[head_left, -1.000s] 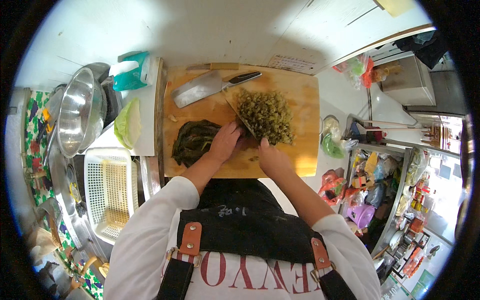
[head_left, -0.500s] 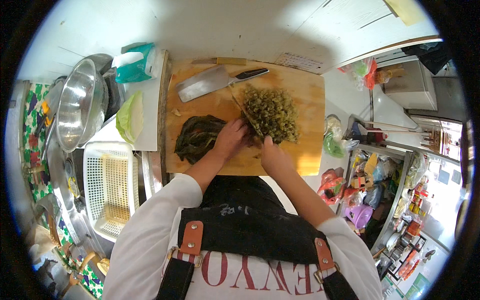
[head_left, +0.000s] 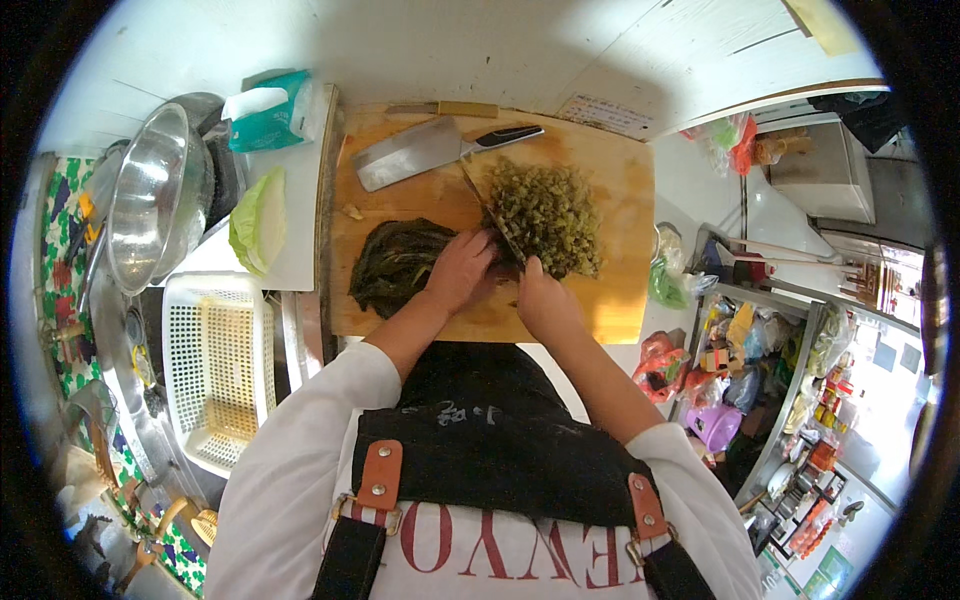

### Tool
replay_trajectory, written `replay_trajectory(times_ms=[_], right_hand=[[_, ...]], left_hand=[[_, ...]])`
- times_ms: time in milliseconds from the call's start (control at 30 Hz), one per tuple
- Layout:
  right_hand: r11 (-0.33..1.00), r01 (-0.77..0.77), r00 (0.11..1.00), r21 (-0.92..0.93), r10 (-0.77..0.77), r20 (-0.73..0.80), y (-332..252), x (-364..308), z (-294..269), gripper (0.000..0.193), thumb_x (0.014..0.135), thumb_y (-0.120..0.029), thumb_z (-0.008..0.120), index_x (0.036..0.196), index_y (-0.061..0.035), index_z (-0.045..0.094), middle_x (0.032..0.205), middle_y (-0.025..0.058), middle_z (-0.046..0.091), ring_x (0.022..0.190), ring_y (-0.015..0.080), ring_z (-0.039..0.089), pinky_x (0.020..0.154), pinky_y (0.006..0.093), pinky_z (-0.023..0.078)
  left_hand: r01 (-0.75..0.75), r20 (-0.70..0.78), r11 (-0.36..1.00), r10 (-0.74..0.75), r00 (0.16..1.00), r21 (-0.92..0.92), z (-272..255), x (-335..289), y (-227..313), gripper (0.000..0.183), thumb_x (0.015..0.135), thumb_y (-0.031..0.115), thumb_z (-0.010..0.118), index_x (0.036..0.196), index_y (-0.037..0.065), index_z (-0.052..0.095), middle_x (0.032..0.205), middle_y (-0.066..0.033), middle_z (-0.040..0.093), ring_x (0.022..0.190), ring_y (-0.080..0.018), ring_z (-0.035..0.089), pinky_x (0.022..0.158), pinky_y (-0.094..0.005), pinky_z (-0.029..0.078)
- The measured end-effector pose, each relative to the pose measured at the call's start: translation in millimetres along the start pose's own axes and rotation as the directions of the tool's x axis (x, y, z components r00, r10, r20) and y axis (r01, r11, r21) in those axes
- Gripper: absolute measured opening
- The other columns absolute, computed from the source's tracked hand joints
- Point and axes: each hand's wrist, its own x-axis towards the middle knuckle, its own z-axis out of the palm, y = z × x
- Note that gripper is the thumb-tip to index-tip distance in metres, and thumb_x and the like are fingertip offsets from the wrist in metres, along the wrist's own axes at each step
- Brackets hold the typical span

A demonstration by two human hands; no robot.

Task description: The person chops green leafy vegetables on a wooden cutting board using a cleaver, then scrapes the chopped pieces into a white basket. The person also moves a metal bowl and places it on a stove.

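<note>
On a wooden cutting board point(head_left: 622, 245), my right hand point(head_left: 547, 302) is closed round the handle of a knife. The knife's blade point(head_left: 490, 210) is seen nearly edge-on and slants away to the far left. Just left of it, my left hand point(head_left: 464, 268) presses with curled fingers on dark, wilted leafy greens point(head_left: 392, 268); its fingertips are partly hidden near the blade. Right of the blade lies a heap of finely chopped greens point(head_left: 545, 212). A broad cleaver point(head_left: 410, 155) with a black handle rests flat at the board's far side.
A narrow knife with a yellowish handle point(head_left: 467, 109) lies along the board's far edge. To the left are a cabbage piece point(head_left: 259, 222), a tissue pack point(head_left: 275, 115), a white plastic basket point(head_left: 268, 365) and a steel bowl point(head_left: 150, 200). Bagged goods fill shelves point(head_left: 745, 300) at right.
The knife and both hands keep nearly the same place against the board, with only a slight shift at the cut. The whole view has moved a little.
</note>
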Motion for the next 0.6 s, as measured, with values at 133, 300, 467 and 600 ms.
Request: replay_trajectory(times_ms=[133,300,467,600], right_hand=[[0.998,0.066,0.997,-0.005,-0.066,-0.035,-11.8,9.8,-19.1,0.017,0.09,-0.016,0.042,0.099,-0.0016,0.041,0.077,0.0254,0.064,0.071,0.0438,0.063,0.064,0.0537,0.05],[0.997,0.012,0.997,-0.072,-0.006,0.078,-17.2,-40.6,-45.5,0.019,0.094,-0.021,0.042,0.096,-0.0027,0.04,0.072,0.0256,0.063,0.067,0.0448,0.061,0.062,0.0552,0.048],[1.0,0.024,1.0,-0.002,-0.024,-0.011,-5.6,3.3,10.6,0.016,0.088,-0.013,0.044,0.099,-0.0022,0.04,0.078,0.0244,0.065,0.071,0.0419,0.065,0.064,0.0514,0.051],[0.999,0.026,1.0,-0.047,-0.027,-0.017,-19.6,5.6,-13.8,0.017,0.087,-0.013,0.046,0.099,-0.0018,0.04,0.079,0.0244,0.065,0.071,0.0422,0.064,0.064,0.0516,0.051]], left_hand=[[0.017,0.02,0.999,-0.018,1.0,0.033,5.0,-3.5,-6.0,0.031,0.073,0.014,0.068,0.102,0.004,0.06,0.112,-0.014,0.053,0.104,-0.0347,0.049,0.089,-0.0427,0.044],[0.024,-0.079,0.999,-0.021,0.997,0.038,7.1,-14.3,-4.7,0.037,0.071,0.017,0.071,0.102,0.001,0.059,0.113,-0.0178,0.052,0.106,-0.0391,0.048,0.089,-0.0442,0.044],[0.052,-0.016,0.998,-0.053,0.998,-0.034,9.2,-5.8,-5.3,0.025,0.075,0.012,0.067,0.097,0.002,0.06,0.105,-0.0141,0.053,0.098,-0.034,0.05,0.086,-0.0416,0.045],[0.04,-0.007,0.999,-0.04,0.999,-0.003,6.2,-7.2,-5.8,0.026,0.074,0.011,0.066,0.097,0.002,0.06,0.104,-0.014,0.053,0.099,-0.0338,0.05,0.086,-0.0413,0.045]])
